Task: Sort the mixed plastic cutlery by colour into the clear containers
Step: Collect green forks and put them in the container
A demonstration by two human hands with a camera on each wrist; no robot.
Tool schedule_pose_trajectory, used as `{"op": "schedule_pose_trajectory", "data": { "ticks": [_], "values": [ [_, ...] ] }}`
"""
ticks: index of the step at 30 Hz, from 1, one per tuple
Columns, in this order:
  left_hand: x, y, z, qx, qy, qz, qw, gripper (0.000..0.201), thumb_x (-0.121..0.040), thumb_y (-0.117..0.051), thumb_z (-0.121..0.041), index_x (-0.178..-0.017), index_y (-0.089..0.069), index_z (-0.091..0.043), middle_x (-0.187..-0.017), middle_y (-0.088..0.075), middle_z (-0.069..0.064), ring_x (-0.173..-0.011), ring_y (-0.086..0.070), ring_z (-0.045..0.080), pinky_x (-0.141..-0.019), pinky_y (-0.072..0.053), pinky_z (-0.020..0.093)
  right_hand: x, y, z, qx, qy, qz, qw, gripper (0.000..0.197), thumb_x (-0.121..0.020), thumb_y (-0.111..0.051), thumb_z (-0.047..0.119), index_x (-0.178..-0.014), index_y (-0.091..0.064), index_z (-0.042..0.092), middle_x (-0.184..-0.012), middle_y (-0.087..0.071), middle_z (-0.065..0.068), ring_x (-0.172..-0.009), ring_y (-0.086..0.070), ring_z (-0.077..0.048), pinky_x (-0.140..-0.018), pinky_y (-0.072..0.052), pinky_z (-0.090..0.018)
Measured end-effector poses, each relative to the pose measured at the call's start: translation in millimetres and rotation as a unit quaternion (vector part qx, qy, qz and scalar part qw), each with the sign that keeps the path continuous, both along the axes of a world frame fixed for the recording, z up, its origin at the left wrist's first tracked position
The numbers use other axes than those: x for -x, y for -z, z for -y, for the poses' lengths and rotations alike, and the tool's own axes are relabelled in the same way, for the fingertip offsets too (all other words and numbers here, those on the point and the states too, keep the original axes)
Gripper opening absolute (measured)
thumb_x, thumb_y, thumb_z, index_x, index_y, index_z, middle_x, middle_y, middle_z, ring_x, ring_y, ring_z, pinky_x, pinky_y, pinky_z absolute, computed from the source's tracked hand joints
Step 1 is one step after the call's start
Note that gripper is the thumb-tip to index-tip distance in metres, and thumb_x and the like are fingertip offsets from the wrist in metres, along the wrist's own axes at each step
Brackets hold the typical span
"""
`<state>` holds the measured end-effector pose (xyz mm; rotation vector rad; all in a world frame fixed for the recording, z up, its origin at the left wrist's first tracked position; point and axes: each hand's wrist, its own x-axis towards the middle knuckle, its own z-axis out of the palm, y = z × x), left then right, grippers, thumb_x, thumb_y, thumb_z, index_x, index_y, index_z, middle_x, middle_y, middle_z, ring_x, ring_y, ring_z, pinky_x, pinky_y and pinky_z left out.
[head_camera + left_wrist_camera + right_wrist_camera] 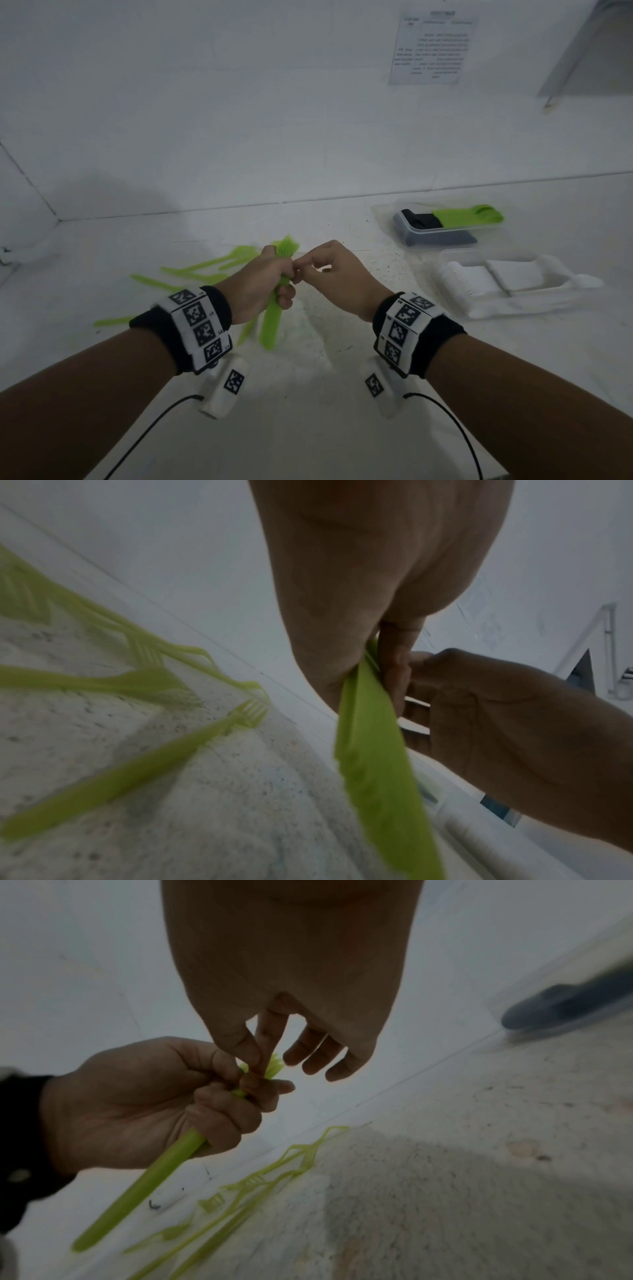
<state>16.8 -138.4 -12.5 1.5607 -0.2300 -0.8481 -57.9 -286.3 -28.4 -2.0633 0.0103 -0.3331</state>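
Note:
My left hand [287, 284] grips a bundle of green forks [270, 329] upright in its fist, tines up and handles hanging below. My right hand [301, 269] meets it from the right. In the right wrist view its thumb and index finger [258, 1061] pinch the tines just above the left fist [219, 1096], with the other fingers loose. The left wrist view shows the handles [373, 764] running down from the fist. Several loose green forks [202, 267] lie on the table to the left. At the right, one clear container [400, 222] holds black cutlery and green spoons [469, 216].
A second clear container [455, 255] with white cutlery [462, 279] stands nearer me at the right. The white wall runs along the table's far edge, with a printed sheet [431, 48] taped on it. Speckled tabletop [325, 359] lies below my hands.

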Motion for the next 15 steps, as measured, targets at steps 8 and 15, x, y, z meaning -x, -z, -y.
{"op": "schedule_pose_trajectory", "data": {
  "ticks": [8, 15],
  "values": [
    [3, -12, 5, -0.069, 0.146, 0.037, 0.986, 0.064, -0.092, -0.053, -0.003, -0.138, -0.023, -0.035, -0.091, -0.054, 0.01, -0.055, -0.039, 0.012, -0.052, -0.033, 0.028, -4, -15, 20, 0.33, -0.075, 0.062, 0.939, 0.04, -0.087, -0.07, 0.012, -0.124, -0.063, 0.023, -0.114, -0.062, 0.004, -0.101, -0.054, -0.019, -0.087, -0.045, -0.032],
    [4, -20, 5, -0.222, 0.305, 0.337, 0.863, 0.041, -0.099, -0.06, -0.026, -0.13, -0.033, -0.028, -0.097, -0.067, 0.007, -0.076, -0.07, 0.017, -0.069, -0.056, 0.031, 18, -26, 54, 0.481, -0.062, 0.037, 0.874, 0.019, -0.1, -0.06, 0.028, -0.115, -0.07, 0.021, -0.102, -0.061, -0.003, -0.084, -0.06, -0.027, -0.071, -0.052, -0.046]
  ]
}}
